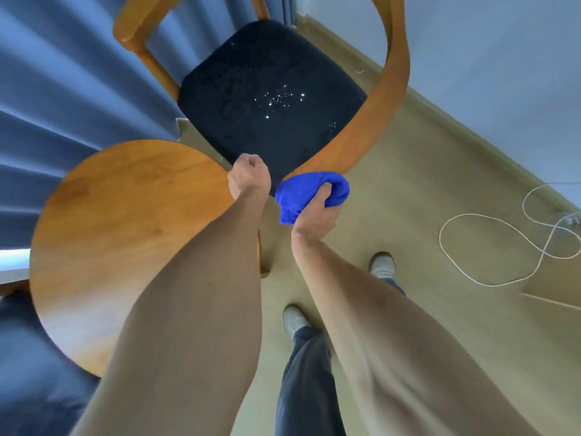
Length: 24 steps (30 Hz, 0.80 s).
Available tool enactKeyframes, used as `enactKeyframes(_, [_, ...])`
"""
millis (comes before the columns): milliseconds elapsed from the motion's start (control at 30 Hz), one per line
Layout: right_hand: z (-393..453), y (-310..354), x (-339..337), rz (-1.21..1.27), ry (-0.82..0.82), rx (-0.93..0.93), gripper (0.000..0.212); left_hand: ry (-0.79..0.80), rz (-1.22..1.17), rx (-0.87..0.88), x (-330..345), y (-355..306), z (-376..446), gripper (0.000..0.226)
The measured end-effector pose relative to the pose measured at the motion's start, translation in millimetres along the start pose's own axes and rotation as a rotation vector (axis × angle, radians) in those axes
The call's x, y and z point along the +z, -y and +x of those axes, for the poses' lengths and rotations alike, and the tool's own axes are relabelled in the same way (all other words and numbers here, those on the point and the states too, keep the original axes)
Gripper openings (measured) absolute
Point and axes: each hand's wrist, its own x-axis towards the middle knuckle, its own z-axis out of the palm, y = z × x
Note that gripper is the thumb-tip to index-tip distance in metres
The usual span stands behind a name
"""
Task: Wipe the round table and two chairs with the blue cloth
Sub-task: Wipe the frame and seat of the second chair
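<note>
My right hand grips the bunched blue cloth against the near end of the curved wooden backrest of a chair. The chair's dark seat carries small bright specks near its middle. My left hand is curled into a fist at the seat's near edge, right beside the rim of the round wooden table; whether it holds anything is hidden. The table lies at the left under my left forearm.
Blue curtains hang behind the table and chair. A white cable loops on the beige floor at the right. My two feet stand on the floor below the chair. A dark blue shape fills the lower left corner.
</note>
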Motion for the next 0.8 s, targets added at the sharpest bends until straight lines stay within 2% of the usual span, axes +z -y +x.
enactKeyframes(200, [-33.9, -25.1, 7.6, 0.014, -0.004, -0.006, 0.016, 0.104, -0.168, -0.102, -20.3, 45.1, 3.4, 0.026])
enactKeyframes(367, [-44.6, -34.6, 5.8, -0.066, 0.053, -0.037, 0.027, 0.264, -0.203, -0.296, -31.5, 59.1, -10.8, 0.037])
enactKeyframes(500, [-46.7, -38.4, 0.2, -0.171, 0.074, -0.118, 0.024, 0.316, -0.298, -0.370, -36.2, 60.5, -19.3, 0.037])
enactKeyframes(667, [-45.9, -36.5, -13.0, -0.468, 0.069, -0.363, 0.034, 0.326, -0.462, -0.351, -34.9, 57.5, -26.2, 0.071])
enactKeyframes(800, [-45.9, -13.9, -16.2, -0.538, 0.113, -0.470, 0.039, 0.227, -0.585, -0.288, -31.7, 37.1, -35.2, 0.045])
